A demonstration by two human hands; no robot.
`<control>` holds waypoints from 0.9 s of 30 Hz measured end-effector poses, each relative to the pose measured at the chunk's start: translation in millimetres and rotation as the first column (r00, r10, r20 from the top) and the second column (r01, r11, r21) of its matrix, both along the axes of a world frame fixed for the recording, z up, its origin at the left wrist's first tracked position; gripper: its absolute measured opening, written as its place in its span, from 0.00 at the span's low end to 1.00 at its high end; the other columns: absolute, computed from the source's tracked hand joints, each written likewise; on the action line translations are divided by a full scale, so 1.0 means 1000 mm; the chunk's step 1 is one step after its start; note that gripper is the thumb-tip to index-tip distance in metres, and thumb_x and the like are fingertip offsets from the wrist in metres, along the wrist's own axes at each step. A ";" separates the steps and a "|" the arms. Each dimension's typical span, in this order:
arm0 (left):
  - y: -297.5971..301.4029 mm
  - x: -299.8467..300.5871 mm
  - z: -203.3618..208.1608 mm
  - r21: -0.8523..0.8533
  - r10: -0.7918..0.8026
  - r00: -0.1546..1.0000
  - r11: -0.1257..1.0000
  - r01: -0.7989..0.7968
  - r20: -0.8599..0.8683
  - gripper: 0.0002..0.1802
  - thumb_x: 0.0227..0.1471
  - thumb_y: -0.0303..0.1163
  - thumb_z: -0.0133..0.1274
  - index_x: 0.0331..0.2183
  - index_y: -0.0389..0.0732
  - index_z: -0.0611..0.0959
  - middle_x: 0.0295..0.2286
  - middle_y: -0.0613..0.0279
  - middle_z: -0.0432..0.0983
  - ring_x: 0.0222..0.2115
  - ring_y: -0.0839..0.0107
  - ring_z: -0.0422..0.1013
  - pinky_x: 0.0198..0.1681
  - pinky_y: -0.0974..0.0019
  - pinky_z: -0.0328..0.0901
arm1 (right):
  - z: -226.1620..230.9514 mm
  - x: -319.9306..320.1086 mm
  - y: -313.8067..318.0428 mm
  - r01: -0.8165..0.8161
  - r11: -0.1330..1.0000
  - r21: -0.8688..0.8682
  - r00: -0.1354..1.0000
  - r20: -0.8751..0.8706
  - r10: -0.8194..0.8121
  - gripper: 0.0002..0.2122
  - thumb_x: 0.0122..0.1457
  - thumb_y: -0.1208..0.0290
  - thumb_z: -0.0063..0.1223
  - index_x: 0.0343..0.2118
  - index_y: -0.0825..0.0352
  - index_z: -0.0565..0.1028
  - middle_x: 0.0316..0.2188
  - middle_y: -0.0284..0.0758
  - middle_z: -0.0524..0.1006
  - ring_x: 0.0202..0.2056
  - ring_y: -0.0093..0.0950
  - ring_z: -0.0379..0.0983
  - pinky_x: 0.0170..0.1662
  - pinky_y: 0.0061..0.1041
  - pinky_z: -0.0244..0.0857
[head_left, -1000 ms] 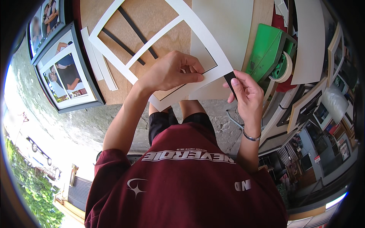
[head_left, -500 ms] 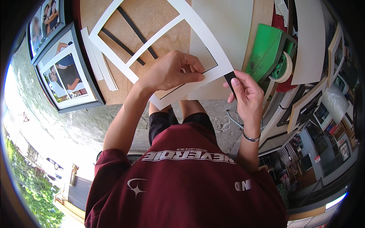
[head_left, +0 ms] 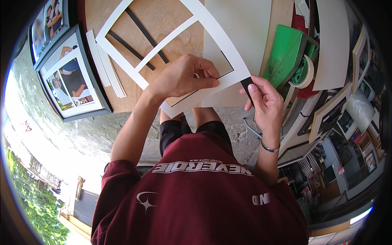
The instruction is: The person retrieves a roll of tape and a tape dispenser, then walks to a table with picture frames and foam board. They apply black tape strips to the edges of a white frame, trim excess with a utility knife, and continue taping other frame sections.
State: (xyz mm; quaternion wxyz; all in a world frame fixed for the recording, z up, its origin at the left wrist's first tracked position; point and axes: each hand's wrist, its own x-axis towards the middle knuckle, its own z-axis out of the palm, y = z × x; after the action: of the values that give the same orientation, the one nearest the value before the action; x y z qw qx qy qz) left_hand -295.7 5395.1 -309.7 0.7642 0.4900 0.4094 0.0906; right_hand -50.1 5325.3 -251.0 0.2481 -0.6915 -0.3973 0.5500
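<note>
Two black strips [head_left: 145,32] lie on the wooden table [head_left: 98,16], seen through the white frame [head_left: 219,38]. The left hand [head_left: 188,75] is nearly closed — its thumb and finger hold the frame's near side. The right hand [head_left: 265,96] is pinched tight around another black strip [head_left: 247,85] at the frame's right corner. A green tape holder [head_left: 283,55] sits right of the frame — photo frames [head_left: 90,77] are left of it.

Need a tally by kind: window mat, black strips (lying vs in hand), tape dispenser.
White window mat: 1
Black strips lying, seen through its openings: 2
Black strip in the right hand: 1
Green tape dispenser: 1
Total: 5
</note>
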 end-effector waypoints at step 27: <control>0.001 0.001 -0.001 -0.019 0.000 1.000 1.000 0.000 -0.001 0.08 0.57 0.27 0.64 0.38 0.32 0.86 0.29 0.64 0.83 0.30 0.81 0.75 0.34 0.75 0.69 | 0.000 0.002 0.001 0.003 1.000 -0.004 1.000 -0.009 -0.003 0.15 0.69 0.68 0.54 0.51 0.75 0.76 0.30 0.37 0.83 0.19 0.15 0.69 0.23 0.16 0.64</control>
State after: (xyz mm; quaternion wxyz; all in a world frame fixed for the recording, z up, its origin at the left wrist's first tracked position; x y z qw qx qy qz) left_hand -294.4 5396.2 -310.8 0.7685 0.4830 0.4108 0.0863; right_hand -48.3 5326.8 -251.5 0.2492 -0.6902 -0.3940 0.5535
